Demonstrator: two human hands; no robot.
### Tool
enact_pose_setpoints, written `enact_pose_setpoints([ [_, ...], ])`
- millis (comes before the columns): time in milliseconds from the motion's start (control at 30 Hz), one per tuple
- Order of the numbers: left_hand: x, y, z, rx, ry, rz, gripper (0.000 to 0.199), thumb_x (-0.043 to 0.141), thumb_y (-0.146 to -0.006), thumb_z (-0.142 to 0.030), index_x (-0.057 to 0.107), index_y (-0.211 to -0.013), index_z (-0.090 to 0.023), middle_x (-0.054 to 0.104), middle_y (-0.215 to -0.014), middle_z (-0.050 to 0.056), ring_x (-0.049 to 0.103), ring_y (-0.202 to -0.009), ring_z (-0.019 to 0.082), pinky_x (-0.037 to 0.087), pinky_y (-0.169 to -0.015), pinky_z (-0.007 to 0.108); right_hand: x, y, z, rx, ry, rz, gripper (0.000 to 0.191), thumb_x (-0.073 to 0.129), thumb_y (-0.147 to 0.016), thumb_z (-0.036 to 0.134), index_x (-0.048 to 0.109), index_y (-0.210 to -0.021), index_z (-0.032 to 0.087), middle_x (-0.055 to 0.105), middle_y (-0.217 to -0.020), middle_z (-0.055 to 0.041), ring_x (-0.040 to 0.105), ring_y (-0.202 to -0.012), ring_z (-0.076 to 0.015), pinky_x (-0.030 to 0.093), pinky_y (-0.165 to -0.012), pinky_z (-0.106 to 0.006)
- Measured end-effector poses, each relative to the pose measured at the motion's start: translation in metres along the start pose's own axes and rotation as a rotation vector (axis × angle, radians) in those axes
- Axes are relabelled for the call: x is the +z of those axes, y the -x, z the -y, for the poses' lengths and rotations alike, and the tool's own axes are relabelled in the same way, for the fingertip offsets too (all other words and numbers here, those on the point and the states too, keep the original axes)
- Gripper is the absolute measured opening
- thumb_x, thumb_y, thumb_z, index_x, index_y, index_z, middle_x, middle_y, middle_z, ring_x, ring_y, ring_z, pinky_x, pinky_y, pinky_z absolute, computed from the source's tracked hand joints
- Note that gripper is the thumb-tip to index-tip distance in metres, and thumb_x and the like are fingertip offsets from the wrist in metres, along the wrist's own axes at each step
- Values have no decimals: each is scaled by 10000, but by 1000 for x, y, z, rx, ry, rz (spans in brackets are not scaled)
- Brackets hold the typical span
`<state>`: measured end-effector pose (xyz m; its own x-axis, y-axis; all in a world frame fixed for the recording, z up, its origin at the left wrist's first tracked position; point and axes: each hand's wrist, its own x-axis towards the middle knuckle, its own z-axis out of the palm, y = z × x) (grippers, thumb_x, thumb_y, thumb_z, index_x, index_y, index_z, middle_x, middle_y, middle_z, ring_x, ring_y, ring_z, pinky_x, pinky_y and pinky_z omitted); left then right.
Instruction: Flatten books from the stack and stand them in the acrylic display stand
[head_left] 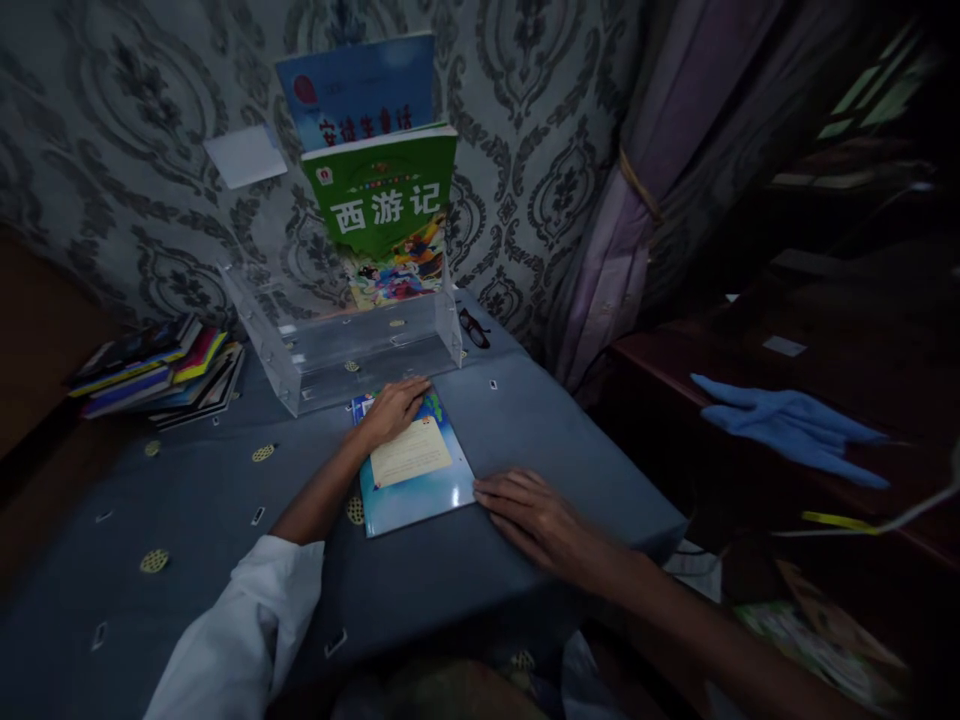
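A thin book (420,503) with a light-blue cover and a cream text panel lies flat on the blue tablecloth in the head view. My left hand (394,410) rests palm down across its upper part, fingers stretched out and hiding some of the cover. At the book's lower right corner is my right hand (529,512), its fingers extended and the tips touching the edge. Just beyond the book stands a clear acrylic book rack (352,372). In it a green book (386,190) leans upright in front of a blue book (360,85).
A stack of books (157,370) sits at the table's left. Dark-framed glasses (474,328) lie right of the rack. Patterned wallpaper and a tied purple curtain (622,240) are behind. Blue gloves (795,425) lie on a dark red surface at right, past the table's edge.
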<state>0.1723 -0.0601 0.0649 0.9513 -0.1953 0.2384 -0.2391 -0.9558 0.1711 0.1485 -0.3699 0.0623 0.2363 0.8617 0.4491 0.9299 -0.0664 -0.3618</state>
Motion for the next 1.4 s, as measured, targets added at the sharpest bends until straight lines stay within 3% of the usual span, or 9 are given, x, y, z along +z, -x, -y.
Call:
enact_pose_setpoints([
  [133, -4, 27, 19, -20, 17, -8, 439, 352, -1029, -248, 545, -1416, -170, 552, -1470, 95, 510, -1377, 203, 412, -1149, 407, 2, 0, -1, -11, 5, -19, 356, 418, -1027, 227, 639, -1306, 249, 733, -1159, -117, 688, -1038, -249, 559, -912, -464],
  [267, -8, 64, 43, -143, 27, -43, 439, 360, -1024, -291, 572, -1383, -154, 568, -1454, 96, 516, -1372, 214, 390, -1175, 410, 3, -1, -3, -5, -9, -17, 314, 448, -1019, 232, 681, -1229, 236, 735, -1148, -115, 684, -1028, -242, 547, -931, -467],
  [433, -7, 91, 55, -205, 34, -97, 469, 367, -1024, -355, 568, -1387, -137, 560, -1459, 110, 505, -1381, 238, 378, -1189, 443, -1, -24, -10, 6, -17, 45, 277, 463, -1017, 246, 731, -1067, 194, 753, -1055, -112, 678, -1010, -250, 534, -914, -454],
  [567, -2, 92, 53, -212, 41, -140, 461, 366, -1022, -342, 576, -1377, -135, 566, -1453, 111, 515, -1372, 241, 382, -1187, 456, 15, -68, -24, -28, -5, 87, 304, 470, -1015, 288, 697, -1196, 197, 717, -1220, -130, 653, -1158, -268, 491, -1027, -485],
  [667, 0, 91, 53, -207, 41, -164, 450, 377, -1018, -321, 584, -1369, -131, 579, -1438, 114, 528, -1359, 242, 403, -1172, 449, 38, -108, -39, -54, 9, 129, 385, 452, -1016, 305, 619, -1338, 173, 621, -1394, -156, 550, -1332, -277, 408, -1140, -511],
  [800, 3, 91, 54, -201, 42, -181, 441, 391, -1015, -312, 588, -1366, -131, 576, -1443, 113, 533, -1353, 246, 407, -1169, 449, 62, -144, -68, 26, 67, 196, 470, 465, -1000, 324, 552, -1414, 119, 543, -1473, -185, 450, -1423, -294, 310, -1204, -535],
  [900, 4, 92, 55, -202, 49, -187, 444, 385, -1017, -306, 586, -1369, -124, 575, -1444, 114, 526, -1360, 245, 409, -1169, 442, 66, -148, -97, 177, 102, 124, 494, 445, -1004, 352, 537, -1437, 133, 514, -1500, -178, 443, -1426, -310, 323, -1191, -556],
  [1033, 4, 92, 54, -194, 50, -189, 435, 382, -1023, -308, 582, -1375, -150, 578, -1443, 97, 526, -1362, 227, 412, -1168, 432, 65, -140, -123, 231, 106, 74, 497, 408, -1013, 366, 534, -1443, 151, 520, -1498, -166, 488, -1394, -301, 362, -1173, -538],
  [1400, 0, 99, 47, -210, 50, -118, 496, 307, -1047, -349, 513, -1444, -134, 479, -1529, 113, 408, -1453, 242, 351, -1204, 470, 67, -140, -127, 237, 94, 32, 495, 436, -1003, 393, 568, -1415, 152, 552, -1474, -143, 511, -1372, -296, 387, -1156, -498],
])
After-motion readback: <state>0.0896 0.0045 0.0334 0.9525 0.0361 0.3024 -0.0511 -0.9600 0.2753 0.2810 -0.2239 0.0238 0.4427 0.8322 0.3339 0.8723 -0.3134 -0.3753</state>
